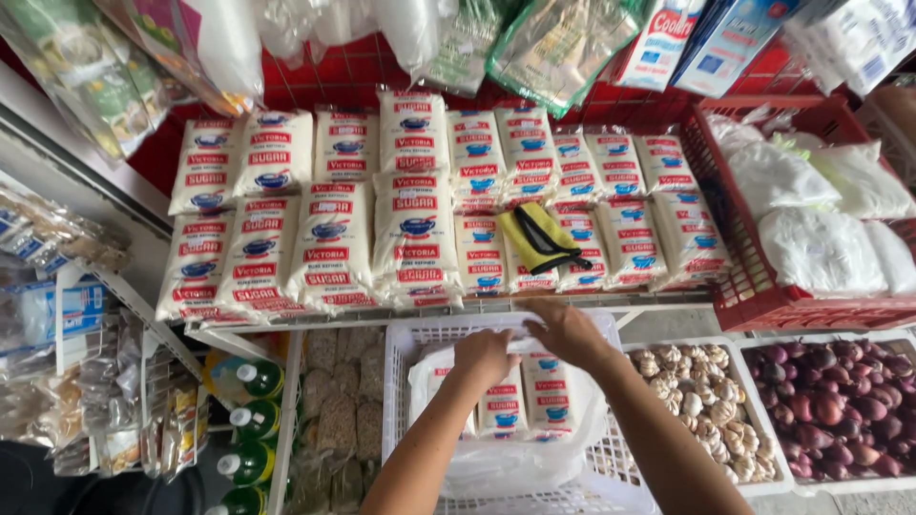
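Shop shelves fill the head view, with a red wire rack (343, 76) at the far side holding two rows of white sugar bags (415, 224). On those bags lies a folded yellow cloth (542, 238) with a black strap. Near the person stands a white plastic crate (405, 381), and inside it sits a clear plastic bag (496, 458) with more small sugar packs (551, 391). The left hand (485, 358) is curled shut, pinching the top edge of the clear bag. The right hand (565, 329) also grips that edge, fingers bent around it. Just to the right is a tray of garlic (701, 405), then a tray of red onions (835, 401). Green bottles (250, 420) stand at the near left.
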